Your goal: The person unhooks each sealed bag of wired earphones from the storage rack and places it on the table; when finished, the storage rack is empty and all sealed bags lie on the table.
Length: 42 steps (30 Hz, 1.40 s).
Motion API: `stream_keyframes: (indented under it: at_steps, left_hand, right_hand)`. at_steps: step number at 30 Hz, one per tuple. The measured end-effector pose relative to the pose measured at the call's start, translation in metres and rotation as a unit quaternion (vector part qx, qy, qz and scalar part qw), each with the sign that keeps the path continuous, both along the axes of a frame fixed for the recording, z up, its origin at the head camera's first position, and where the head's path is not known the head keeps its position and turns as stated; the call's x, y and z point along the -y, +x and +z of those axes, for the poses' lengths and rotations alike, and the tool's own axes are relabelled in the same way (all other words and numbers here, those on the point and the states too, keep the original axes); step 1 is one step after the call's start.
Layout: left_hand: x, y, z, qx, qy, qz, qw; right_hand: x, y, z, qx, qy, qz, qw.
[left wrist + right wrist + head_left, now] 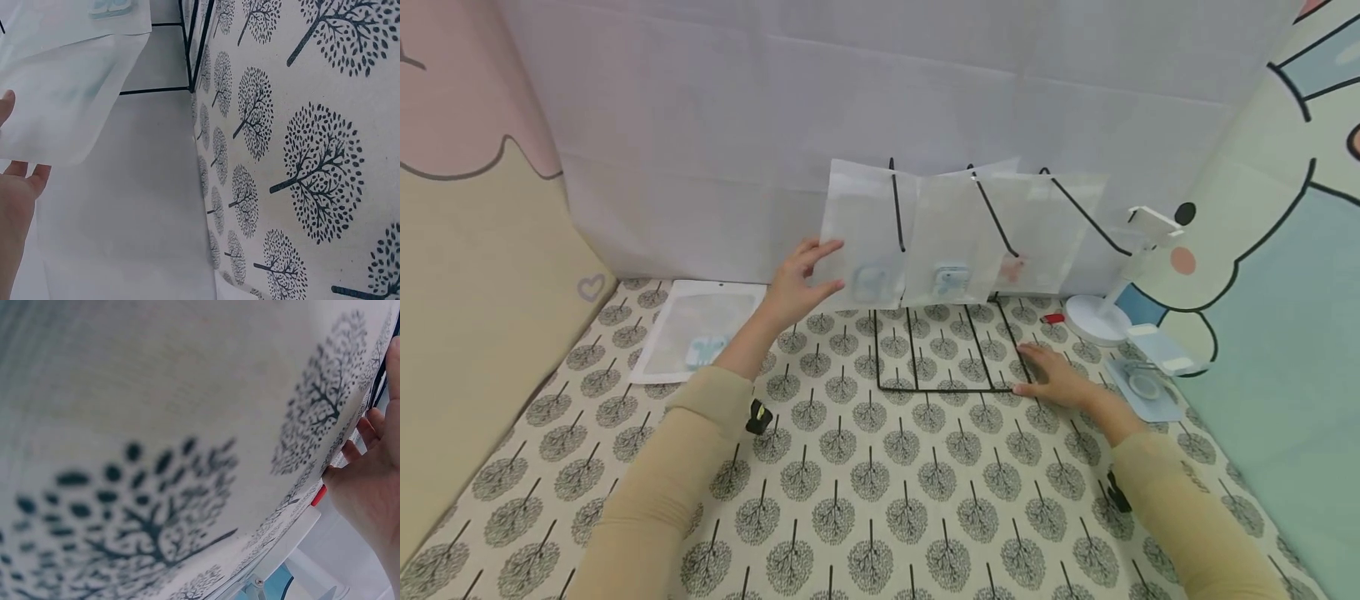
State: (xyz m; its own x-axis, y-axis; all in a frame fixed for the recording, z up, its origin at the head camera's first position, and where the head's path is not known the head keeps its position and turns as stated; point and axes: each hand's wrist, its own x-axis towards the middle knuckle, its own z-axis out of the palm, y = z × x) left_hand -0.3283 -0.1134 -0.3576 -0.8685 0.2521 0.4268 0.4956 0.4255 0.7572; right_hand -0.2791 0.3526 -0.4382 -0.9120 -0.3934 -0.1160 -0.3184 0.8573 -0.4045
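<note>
A black wire display rack [935, 390] stands on the table, its slanted hooks rising at the back. Three translucent white pouches hang there: the left pouch [861, 217], the middle pouch [951, 225] and the right pouch [1048, 221]. Pale blue shapes show through the first two, a pink one through the third. My left hand [793, 283] touches the left pouch's outer edge, thumb and index finger spread apart. In the left wrist view this pouch [59, 119] bends outward at the fingers. My right hand [1056, 377] rests at the rack's front right corner, fingers along the side wire.
Another white pouch [666, 333] with a pale blue item lies flat at the left. At the right are a white phone stand [1097, 321], a light blue stand-like item [1150, 392] and a small red object [1053, 318]. White cloth [700, 142] closes off the back.
</note>
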Motion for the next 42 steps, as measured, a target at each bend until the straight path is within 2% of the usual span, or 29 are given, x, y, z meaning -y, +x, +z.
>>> stream_keyframes:
  at_steps: [5, 9, 14, 20, 27, 33, 42]
  left_hand:
    - [0.003, 0.004, 0.005, -0.006, 0.012, -0.027, 0.9996]
    - [0.007, 0.009, 0.010, -0.012, -0.010, -0.039, 0.9991]
    - [0.014, 0.016, 0.017, -0.018, -0.030, -0.043, 0.9984]
    - [0.022, 0.023, 0.029, -0.053, -0.051, -0.049, 0.9961]
    - [0.029, 0.030, 0.043, -0.090, -0.078, -0.040, 0.9920]
    - [0.033, 0.040, 0.053, -0.088, -0.086, -0.039, 0.9917]
    - [0.039, 0.052, 0.064, -0.100, -0.102, -0.060, 0.9879]
  right_hand:
    - [-0.003, -0.001, 0.000, 0.004, -0.003, -0.003, 1.0000]
    - [-0.003, 0.000, 0.001, 0.007, -0.006, -0.005, 0.9999]
    - [-0.001, 0.001, 0.002, 0.002, -0.010, 0.000, 0.9999]
    - [0.000, 0.003, 0.006, -0.003, -0.003, 0.001, 1.0000]
    - [0.000, 0.002, 0.007, -0.003, -0.004, 0.003, 1.0000]
    - [0.000, 0.003, 0.007, -0.003, -0.007, 0.005, 1.0000]
    - [0.000, 0.005, 0.007, 0.003, -0.011, -0.001, 0.9999]
